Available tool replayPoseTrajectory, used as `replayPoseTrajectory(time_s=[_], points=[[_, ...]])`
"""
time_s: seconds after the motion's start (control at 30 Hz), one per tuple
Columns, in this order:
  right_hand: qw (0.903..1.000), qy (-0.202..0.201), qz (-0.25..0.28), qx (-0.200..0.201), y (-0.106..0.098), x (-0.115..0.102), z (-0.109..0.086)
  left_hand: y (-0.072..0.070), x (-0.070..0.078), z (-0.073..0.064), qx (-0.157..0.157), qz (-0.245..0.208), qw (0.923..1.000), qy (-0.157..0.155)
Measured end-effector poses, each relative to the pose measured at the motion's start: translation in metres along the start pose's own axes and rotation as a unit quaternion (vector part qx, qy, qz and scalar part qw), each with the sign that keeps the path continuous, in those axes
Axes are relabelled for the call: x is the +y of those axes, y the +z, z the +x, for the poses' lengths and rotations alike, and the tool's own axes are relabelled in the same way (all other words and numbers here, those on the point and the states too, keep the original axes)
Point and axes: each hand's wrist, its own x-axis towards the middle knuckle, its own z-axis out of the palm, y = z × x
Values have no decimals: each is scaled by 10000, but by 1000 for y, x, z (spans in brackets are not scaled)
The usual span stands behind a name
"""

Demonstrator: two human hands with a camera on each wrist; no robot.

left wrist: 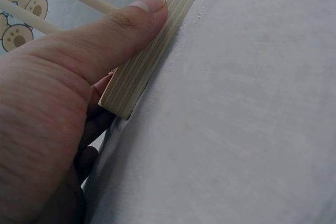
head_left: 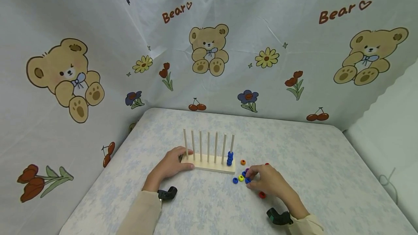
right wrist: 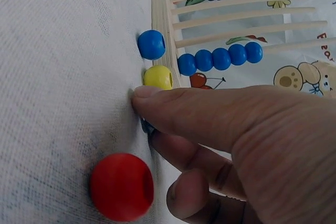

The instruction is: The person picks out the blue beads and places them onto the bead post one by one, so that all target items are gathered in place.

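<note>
A wooden peg stand [head_left: 209, 164] with several upright rods stands on the table. My left hand [head_left: 171, 162] grips its left end; in the left wrist view the thumb [left wrist: 149, 11] lies on the base's front edge. Several blue beads [head_left: 230, 159] are stacked on the rightmost rod. Right of the stand, my right hand [head_left: 269, 180] is down among loose beads, pinching a blue bead [head_left: 247, 180] that its thumb mostly hides in the right wrist view. Close by lie a yellow bead [head_left: 241, 178] and another blue bead [head_left: 235, 180].
A red bead [head_left: 262, 194] lies just in front of the right hand, and an orange bead [head_left: 243, 162] sits near the stand's right end. Another red bead [head_left: 267, 164] peeks out behind the hand. A bear-print cloth [head_left: 241, 64] hangs behind the pale patterned table [head_left: 202, 206].
</note>
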Motion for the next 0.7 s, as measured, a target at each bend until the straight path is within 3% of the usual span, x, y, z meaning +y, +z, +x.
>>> replayPoseTrajectory(time_s=[0.5,0.7], points=[[9994,-259,-150,183,-2,4,0,0,2,0,-19,-29,10000,-30],[9994,-76,-89,329,-2,3,-1,1,-1,2,26,-20,10000,-33]])
